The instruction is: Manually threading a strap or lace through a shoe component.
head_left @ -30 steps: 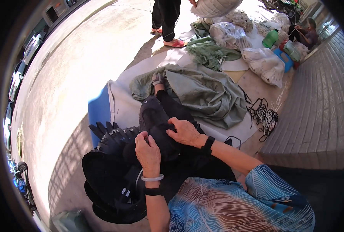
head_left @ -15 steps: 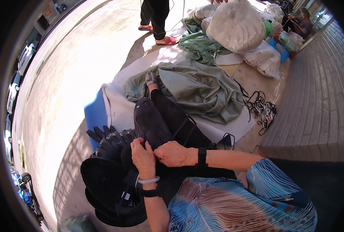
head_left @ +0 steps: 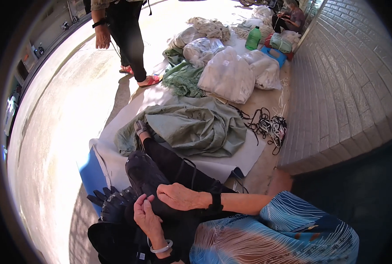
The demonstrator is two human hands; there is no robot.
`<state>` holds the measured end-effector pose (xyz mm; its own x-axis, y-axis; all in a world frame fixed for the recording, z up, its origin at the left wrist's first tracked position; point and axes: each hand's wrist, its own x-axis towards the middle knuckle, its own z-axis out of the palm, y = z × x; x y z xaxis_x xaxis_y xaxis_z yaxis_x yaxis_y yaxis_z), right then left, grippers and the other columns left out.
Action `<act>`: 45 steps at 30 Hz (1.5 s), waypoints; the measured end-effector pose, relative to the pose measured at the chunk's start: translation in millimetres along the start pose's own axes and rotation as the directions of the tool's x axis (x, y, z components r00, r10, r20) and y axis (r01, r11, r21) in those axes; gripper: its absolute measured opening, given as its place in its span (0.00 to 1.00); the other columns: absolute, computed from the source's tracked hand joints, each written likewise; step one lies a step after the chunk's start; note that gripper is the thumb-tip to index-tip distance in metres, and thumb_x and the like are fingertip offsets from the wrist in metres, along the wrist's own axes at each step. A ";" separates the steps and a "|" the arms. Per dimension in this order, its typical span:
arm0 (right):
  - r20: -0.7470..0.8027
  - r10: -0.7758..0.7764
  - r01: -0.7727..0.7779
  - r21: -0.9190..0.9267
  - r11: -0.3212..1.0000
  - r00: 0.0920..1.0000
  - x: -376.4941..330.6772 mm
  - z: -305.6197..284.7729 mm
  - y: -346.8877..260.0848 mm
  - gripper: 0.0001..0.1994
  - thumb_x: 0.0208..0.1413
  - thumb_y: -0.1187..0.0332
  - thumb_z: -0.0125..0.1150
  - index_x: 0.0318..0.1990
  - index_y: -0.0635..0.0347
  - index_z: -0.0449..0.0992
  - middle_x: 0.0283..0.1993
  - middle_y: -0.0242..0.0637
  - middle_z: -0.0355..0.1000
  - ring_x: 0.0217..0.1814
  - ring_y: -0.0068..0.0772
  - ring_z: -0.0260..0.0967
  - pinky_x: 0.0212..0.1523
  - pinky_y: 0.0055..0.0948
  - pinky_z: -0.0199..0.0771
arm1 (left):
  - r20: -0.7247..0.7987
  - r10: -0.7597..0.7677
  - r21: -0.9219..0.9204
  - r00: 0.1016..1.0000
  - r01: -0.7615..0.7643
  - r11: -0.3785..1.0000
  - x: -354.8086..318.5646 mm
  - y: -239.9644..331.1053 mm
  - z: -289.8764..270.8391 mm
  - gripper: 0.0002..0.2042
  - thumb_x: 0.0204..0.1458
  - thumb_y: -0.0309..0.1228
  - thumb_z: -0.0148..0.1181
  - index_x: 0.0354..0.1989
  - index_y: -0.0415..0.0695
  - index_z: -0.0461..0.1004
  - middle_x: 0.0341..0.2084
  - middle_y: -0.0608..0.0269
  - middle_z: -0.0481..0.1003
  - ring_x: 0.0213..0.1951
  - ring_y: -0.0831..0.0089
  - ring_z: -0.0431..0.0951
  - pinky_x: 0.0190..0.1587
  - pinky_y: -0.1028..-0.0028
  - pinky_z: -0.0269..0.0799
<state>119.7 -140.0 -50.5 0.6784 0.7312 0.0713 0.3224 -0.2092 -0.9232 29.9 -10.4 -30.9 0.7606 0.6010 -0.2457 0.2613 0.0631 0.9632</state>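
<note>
A black cloth piece [head_left: 143, 171] with a rounded end lies over my lap and outstretched leg. On its near edge, my left hand [head_left: 148, 222] has its thumb and forefinger pinched together. My right hand [head_left: 178, 196] is curled closed just above and right of it, knuckles up. Whatever either hand grips is too small or hidden to make out. Left of my legs sits a bundle of dark, finger-like pieces [head_left: 121, 200]. Rounded black items [head_left: 110, 242], one with a small white label, are beside my left wrist.
Past my foot, a green tarp [head_left: 196, 125] is heaped on a pale sheet [head_left: 112, 145]. White plastic bags [head_left: 229, 75], a green bottle [head_left: 253, 38] and tangled cords [head_left: 270, 127] lie farther right, along a tiled wall [head_left: 336, 97]. One person [head_left: 127, 35] stands far left; another [head_left: 290, 17] sits far right.
My view has shifted, and my hands have come slightly apart. The large white bag, held up by a person's hand before, now rests on the pile. The standing person's hand hangs free.
</note>
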 end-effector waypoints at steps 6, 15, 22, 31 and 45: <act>-0.177 0.083 -0.048 0.190 0.981 0.981 -7.1 -4.6 -12.6 0.13 0.62 0.63 0.45 0.41 0.67 0.69 0.35 0.52 0.72 0.39 0.55 0.71 0.39 0.40 0.70 | 0.010 -0.024 -0.216 1.000 0.026 0.976 -10.3 0.6 26.1 0.09 0.60 0.30 0.52 0.41 0.37 0.70 0.26 0.64 0.74 0.13 0.87 0.61 0.12 0.86 0.55; -0.191 0.051 -0.002 0.247 0.969 0.980 -7.8 -3.0 -7.7 0.12 0.62 0.64 0.49 0.39 0.65 0.72 0.30 0.43 0.73 0.32 0.40 0.72 0.34 0.31 0.71 | 0.111 -0.087 -0.226 0.990 0.111 0.968 -24.7 -5.0 34.3 0.10 0.62 0.35 0.49 0.39 0.39 0.69 0.19 0.70 0.67 0.12 0.88 0.59 0.10 0.85 0.53; -0.171 0.039 0.016 0.305 0.952 0.984 -6.5 1.3 -10.5 0.11 0.60 0.65 0.50 0.37 0.65 0.72 0.29 0.47 0.73 0.32 0.47 0.73 0.33 0.36 0.71 | 0.088 -0.066 -0.220 0.994 0.084 0.972 -19.4 -18.5 28.5 0.11 0.61 0.35 0.50 0.37 0.38 0.68 0.18 0.69 0.67 0.12 0.86 0.60 0.11 0.85 0.55; -0.158 0.111 -0.049 0.352 0.935 0.981 -7.4 -2.9 -17.1 0.14 0.61 0.63 0.51 0.44 0.66 0.71 0.37 0.43 0.74 0.39 0.36 0.73 0.41 0.30 0.71 | 0.097 -0.054 -0.274 0.994 0.079 0.959 -33.6 19.0 41.0 0.09 0.62 0.33 0.50 0.36 0.40 0.70 0.14 0.72 0.64 0.14 0.86 0.60 0.18 0.83 0.55; -0.344 -0.214 0.241 0.035 0.970 0.914 1.8 -11.2 -40.3 0.06 0.59 0.70 0.50 0.33 0.65 0.68 0.32 0.43 0.64 0.37 0.48 0.67 0.36 0.37 0.68 | 0.200 0.280 0.111 0.939 -0.306 0.945 -19.9 -20.5 26.7 0.20 0.61 0.40 0.51 0.52 0.35 0.66 0.44 0.60 0.71 0.45 0.71 0.70 0.47 0.74 0.67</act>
<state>115.3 -137.6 -9.0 0.7782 0.4897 0.3931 0.4528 -0.0038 -0.8916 25.3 -45.0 -48.6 0.9063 0.4223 0.0176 0.0804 -0.2130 0.9737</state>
